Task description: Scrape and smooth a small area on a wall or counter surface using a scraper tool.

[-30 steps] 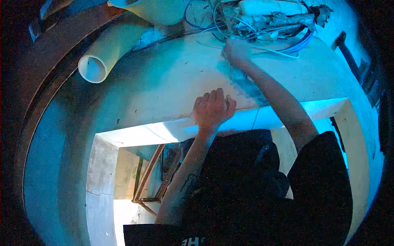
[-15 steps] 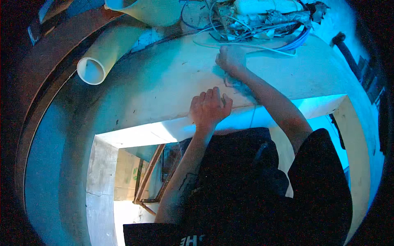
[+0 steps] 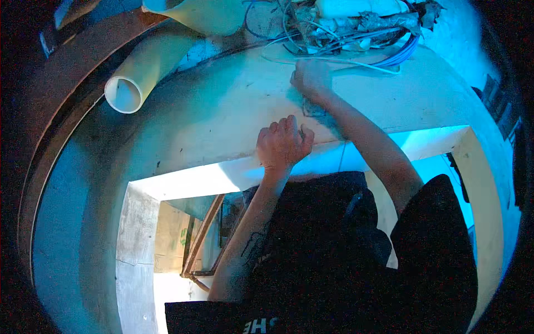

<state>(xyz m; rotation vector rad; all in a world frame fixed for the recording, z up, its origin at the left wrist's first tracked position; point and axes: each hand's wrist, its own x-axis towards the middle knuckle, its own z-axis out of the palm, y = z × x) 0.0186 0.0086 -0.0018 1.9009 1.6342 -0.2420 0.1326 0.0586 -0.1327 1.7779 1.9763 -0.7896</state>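
Note:
My left hand point(image 3: 284, 143) is closed in front of a pale plastered wall point(image 3: 222, 125), just above the top edge of a window-like opening. Its fingers are curled, and whatever they may hold is hidden. Higher and further right, my right hand point(image 3: 313, 82) is also closed, its outline slightly blurred, below a bundle of cables point(image 3: 356, 42). Beneath that hand shows a small dark, wiry shape point(image 3: 314, 109), too unclear to name. A thin cord point(image 3: 342, 157) hangs down over the opening's edge between my forearms.
Two cream pipes point(image 3: 146, 72) jut out at the upper left, beside a curved brown edge point(image 3: 41, 147). The opening's pale frame point(image 3: 137, 234) runs down the left, with a rusty metal frame point(image 3: 201, 236) inside it. Dark objects point(image 3: 495, 100) line the far right.
Both hands stay in nearly the same place, with only a slight shift of the right. A dark rod-like shape at the upper right no longer shows.

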